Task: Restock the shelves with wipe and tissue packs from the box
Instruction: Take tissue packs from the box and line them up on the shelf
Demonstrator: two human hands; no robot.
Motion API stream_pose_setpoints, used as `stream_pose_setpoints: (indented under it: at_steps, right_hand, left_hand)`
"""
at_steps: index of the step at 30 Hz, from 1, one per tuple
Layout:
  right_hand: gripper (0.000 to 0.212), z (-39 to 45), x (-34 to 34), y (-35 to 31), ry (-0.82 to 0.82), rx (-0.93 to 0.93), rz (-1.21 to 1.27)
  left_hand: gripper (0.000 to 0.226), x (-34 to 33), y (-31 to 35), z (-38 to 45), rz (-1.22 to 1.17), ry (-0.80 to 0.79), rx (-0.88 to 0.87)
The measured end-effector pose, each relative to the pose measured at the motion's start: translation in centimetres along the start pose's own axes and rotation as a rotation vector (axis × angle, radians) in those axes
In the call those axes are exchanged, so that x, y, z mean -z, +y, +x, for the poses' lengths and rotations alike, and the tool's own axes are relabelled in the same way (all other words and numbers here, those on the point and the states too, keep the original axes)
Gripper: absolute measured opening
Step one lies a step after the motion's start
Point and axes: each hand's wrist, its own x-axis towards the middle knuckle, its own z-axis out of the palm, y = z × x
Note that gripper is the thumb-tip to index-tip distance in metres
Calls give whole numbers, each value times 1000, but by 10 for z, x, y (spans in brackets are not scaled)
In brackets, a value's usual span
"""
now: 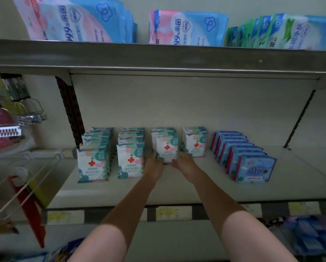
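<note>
Both hands — left hand (pixel 153 166), right hand (pixel 183 163) — grasp the upright white-and-teal red-cross wipe pack (pixel 167 149) at twelve o'clock from the fingers, flanking its lower corners.

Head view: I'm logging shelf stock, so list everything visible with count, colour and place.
red-cross packs: four rows, white and teal, middle shelf left to centre
held pack: one, white and teal, front of the third row, between both hands
blue packs: one row, blue with pink edges, middle shelf right
pink-blue packs: two stacks, top shelf left and centre
green packs: one stack, green and blue, top shelf right
middle shelf: one, pale grey
price labels: several, yellowish, shelf front edge
wire rack: one, white, far left
left hand: grips the held pack's left side
right hand: grips its right side
</note>
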Motion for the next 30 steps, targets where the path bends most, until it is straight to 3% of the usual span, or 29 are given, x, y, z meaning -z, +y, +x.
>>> stream_pose_setpoints:
  at_steps: [6,9,13,17,19,24,27,30]
  right_hand:
    - [30,-28,6,-5,-5,-40,188]
    - [34,-51,24,-2,143,-68,256]
    - [17,-78,60,3,311,-33,218]
    - [31,-122,117,23,432,1,127]
    - [32,-148,150,39,471,-21,164]
    - [29,-215,231,107,562,-221,142]
    - [15,-256,264,158,566,-377,190]
    - [18,-296,292,212,584,-520,195]
  left_hand:
    - [47,-18,15,-23,-19,-51,-53]
    - [42,-42,25,-42,-18,-137,-74]
    - [35,-71,42,-64,-54,-199,-108]
    - [6,-119,52,-99,-2,-347,-164]
    - [15,-151,54,-118,35,-433,-191]
    - [14,-244,44,-182,207,-725,-182]
    - [28,-291,22,-217,345,-906,-164]
    - [31,-342,-11,-251,471,-1024,-109]
